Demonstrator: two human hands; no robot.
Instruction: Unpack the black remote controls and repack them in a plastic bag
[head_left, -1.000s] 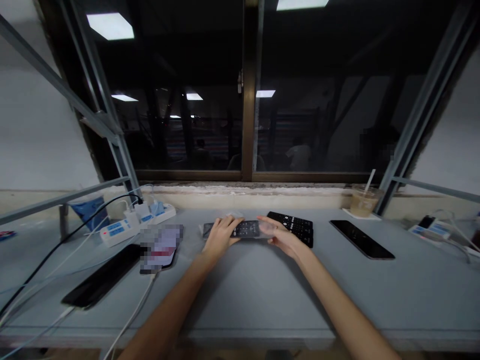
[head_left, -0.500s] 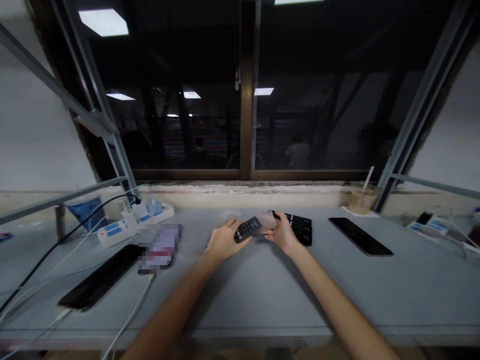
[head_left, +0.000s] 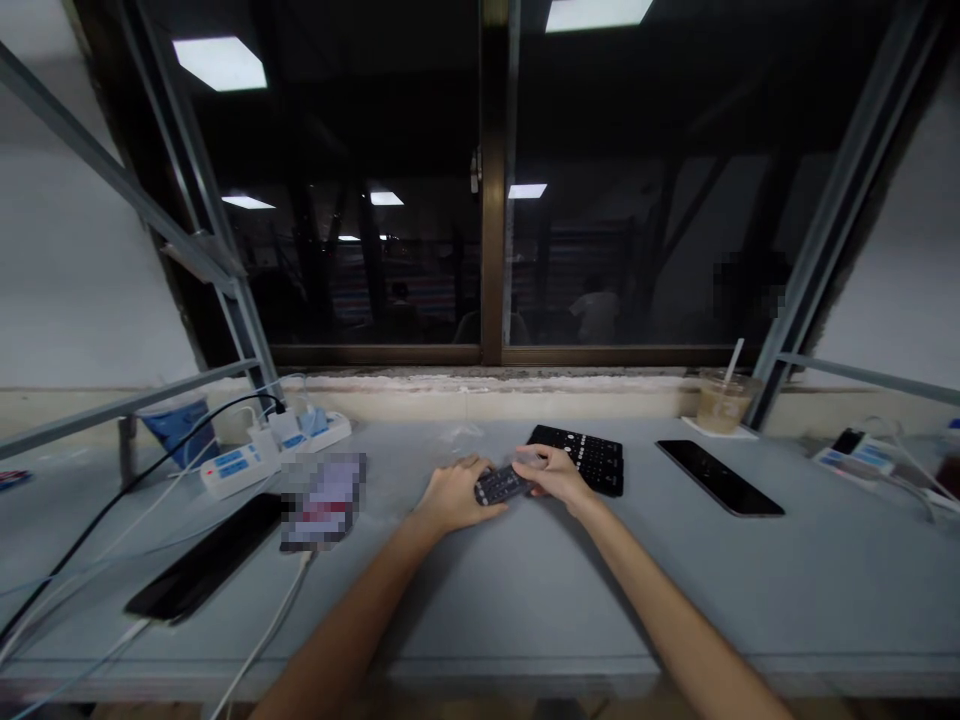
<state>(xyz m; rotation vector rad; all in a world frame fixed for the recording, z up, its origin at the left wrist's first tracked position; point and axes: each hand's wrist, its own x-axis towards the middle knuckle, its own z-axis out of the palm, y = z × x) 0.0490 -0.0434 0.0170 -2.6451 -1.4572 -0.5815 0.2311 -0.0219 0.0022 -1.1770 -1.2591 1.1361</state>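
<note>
A black remote control (head_left: 501, 487) lies tilted between my two hands, low over the grey table. My left hand (head_left: 453, 495) is closed round its left end, thumb along the near edge. At the other end my right hand (head_left: 559, 476) pinches the remote together with what looks like a translucent plastic sleeve (head_left: 530, 460), mostly hidden by the fingers. Just beyond my right hand, several black remote controls (head_left: 598, 462) lie side by side on the table. Near the left fingers is a crumpled clear plastic film (head_left: 459, 434).
A dark phone (head_left: 720, 478) lies to the right, with a drink cup (head_left: 724, 402) behind it. On the left are another dark phone (head_left: 206, 560), a blurred-out phone (head_left: 326, 500), a white power strip (head_left: 240, 466) and trailing cables. Metal frame posts (head_left: 247, 330) flank the window.
The remote and both hands have come down closer to the table. My right hand has moved in over the sleeve end, covering more of it, and more of the remotes behind shows.
</note>
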